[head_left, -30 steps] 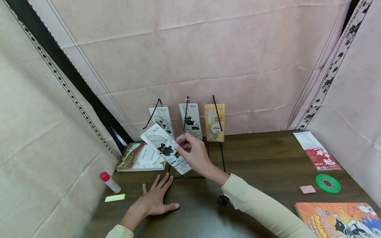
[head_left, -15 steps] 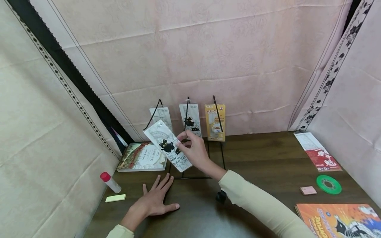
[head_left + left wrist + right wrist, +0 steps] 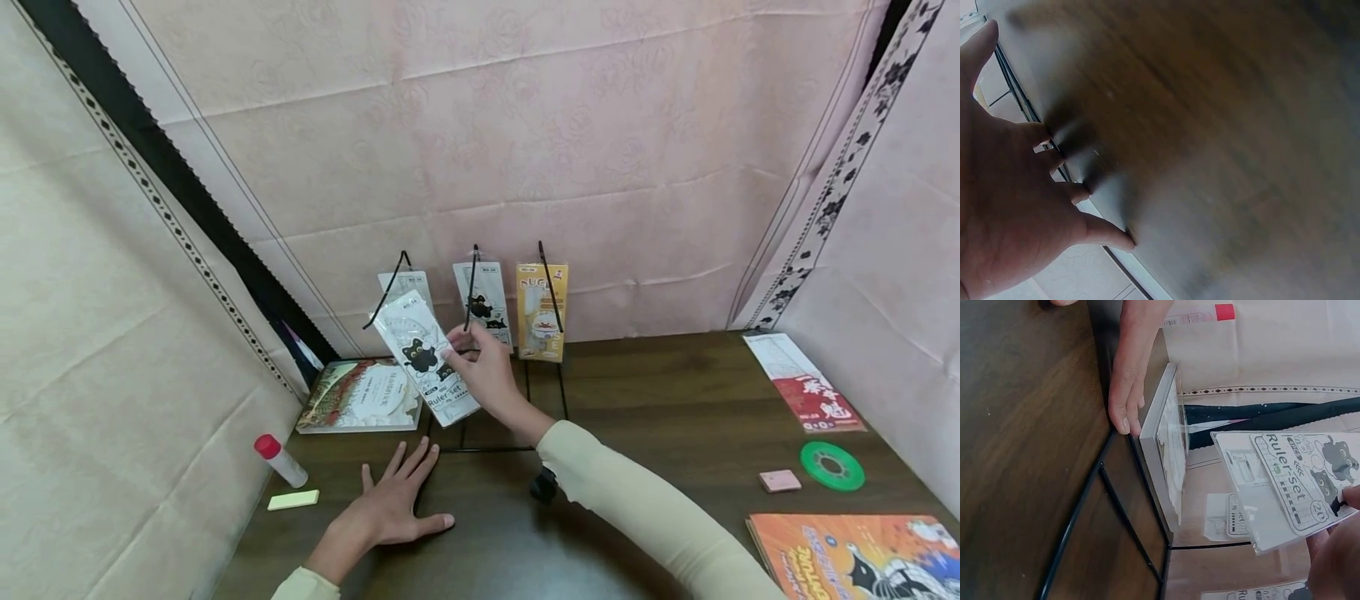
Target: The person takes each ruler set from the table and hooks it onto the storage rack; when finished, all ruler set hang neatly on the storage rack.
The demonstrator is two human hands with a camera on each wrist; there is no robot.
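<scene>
My right hand [image 3: 489, 371] pinches a ruler set pack [image 3: 415, 354] by its right side, thumb in front. The pack, printed with black cats, leans left in front of the left hook [image 3: 384, 296] of a black wire rack [image 3: 487, 451]. Its "Ruler-Set" lettering faces the right wrist view, where the clear sleeve [image 3: 1263, 531] shows. Behind it, another pale pack [image 3: 417, 283] hangs at the left hook. A similar cat pack [image 3: 486, 287] hangs in the middle, and a yellow pack [image 3: 531, 312] on the right. My left hand [image 3: 390, 508] rests on the table, fingers spread, by the rack's front bar.
On the left lie a picture-covered book [image 3: 375, 396], a red-capped glue stick [image 3: 283, 465] and a pale yellow block [image 3: 293, 500]. To the right are a red-and-white packet [image 3: 806, 383], a green disc [image 3: 813, 468], a pink block [image 3: 780, 481] and an orange book [image 3: 810, 550].
The ruler set pack in my right hand has risen a little and turned more upright, its top shifting right and up near the left hook. My left hand has stayed in place.
</scene>
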